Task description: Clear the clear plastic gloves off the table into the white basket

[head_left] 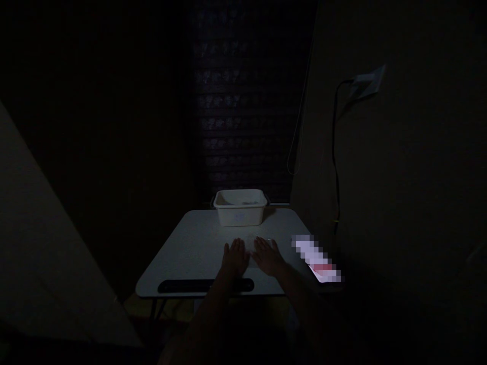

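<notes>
Both my hands rest palm down on a small white table (182, 248), side by side near its middle. My left hand (235, 257) lies flat with its fingers stretched out forward. My right hand (267, 256) is also flat, its fingers pointing ahead and slightly left. Between and under them is a thin, clear sheet that looks like plastic (250, 243); its edges are hard to make out in the dark. Just beyond the hands stands a white plastic tub (240, 217) with something pale inside that I cannot make out.
A lit, blurred-out screen (317, 259) sits at the table's right edge. A dark slot (186, 286) runs along the front edge. On the right wall a black cable (335, 147) hangs from a socket (367, 83). Dark blinds (220, 101) cover the back.
</notes>
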`<state>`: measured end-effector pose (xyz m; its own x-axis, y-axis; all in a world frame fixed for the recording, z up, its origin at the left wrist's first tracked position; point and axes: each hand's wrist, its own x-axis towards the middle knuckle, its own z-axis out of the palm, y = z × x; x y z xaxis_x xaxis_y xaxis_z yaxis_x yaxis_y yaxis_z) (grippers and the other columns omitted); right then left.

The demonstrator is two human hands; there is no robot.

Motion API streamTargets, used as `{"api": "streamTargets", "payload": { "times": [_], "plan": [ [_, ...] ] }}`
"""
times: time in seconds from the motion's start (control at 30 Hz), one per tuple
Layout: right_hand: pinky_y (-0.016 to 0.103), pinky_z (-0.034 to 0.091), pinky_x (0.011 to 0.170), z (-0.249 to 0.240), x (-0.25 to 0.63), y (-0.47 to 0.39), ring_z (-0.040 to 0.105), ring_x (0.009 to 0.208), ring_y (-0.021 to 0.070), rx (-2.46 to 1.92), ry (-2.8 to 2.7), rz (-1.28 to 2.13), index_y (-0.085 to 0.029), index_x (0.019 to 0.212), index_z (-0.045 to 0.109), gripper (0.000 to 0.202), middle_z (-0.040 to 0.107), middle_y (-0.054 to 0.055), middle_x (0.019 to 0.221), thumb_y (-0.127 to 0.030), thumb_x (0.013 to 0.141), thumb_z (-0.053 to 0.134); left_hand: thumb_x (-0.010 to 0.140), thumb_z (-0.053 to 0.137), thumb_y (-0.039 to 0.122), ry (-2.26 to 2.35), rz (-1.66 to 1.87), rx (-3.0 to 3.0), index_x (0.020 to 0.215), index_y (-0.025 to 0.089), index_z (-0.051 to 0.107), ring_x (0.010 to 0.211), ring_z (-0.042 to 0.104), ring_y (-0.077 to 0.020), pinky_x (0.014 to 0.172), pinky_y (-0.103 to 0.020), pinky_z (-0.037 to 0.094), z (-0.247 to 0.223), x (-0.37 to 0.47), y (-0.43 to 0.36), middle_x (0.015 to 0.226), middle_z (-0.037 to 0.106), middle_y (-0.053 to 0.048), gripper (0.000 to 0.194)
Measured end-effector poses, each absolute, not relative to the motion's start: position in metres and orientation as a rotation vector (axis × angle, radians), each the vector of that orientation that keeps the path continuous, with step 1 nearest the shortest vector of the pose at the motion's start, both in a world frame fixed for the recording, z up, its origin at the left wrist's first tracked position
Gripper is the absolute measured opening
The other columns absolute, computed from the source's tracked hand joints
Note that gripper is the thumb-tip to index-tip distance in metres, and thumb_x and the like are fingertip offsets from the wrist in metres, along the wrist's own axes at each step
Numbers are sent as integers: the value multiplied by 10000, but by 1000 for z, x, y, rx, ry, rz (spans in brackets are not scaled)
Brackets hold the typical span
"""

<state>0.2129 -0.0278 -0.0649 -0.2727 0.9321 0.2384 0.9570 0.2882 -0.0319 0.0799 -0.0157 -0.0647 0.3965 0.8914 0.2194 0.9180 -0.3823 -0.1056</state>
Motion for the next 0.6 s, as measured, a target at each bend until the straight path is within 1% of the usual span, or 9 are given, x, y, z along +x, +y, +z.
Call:
{"api": "streamTargets", "payload": {
  "times": [0.17,0.33,0.43,0.6],
  "plan": [
    [427,62,874,-67,214,-28,166,1111,165,-1768,-2331,-162,-150,1159,251,534,253,74,1213,-434,754,50,765,102,342,-1642,-156,-2445,1148,98,256,1112,151,-211,843,-463,152,-62,79,-18,1218,237,-102,479],
    [431,87,867,-66,214,-28,184,1105,161,-1758,-2328,-166,-158,1153,261,511,267,68,1208,-418,759,65,767,87,345,-1667,-162,-2451,1145,100,260,1108,165,-214,835,-483,148,-60,80,-19,1215,243,-106,483],
    [430,103,865,-63,217,-27,194,1101,157,-1783,-2277,-188,-162,1149,267,486,272,57,1206,-389,765,73,766,78,359,-1642,-216,-2437,1142,95,265,1106,170,-213,843,-475,143,-57,81,-19,1212,247,-113,496],
    [420,69,877,-59,231,-29,196,1099,164,-1802,-2180,-320,-145,1146,277,463,274,62,1205,-348,767,103,763,87,381,-1560,-263,-2484,1145,116,263,1106,172,-202,868,-435,132,-55,90,-19,1213,253,-93,497]
  ]
}}
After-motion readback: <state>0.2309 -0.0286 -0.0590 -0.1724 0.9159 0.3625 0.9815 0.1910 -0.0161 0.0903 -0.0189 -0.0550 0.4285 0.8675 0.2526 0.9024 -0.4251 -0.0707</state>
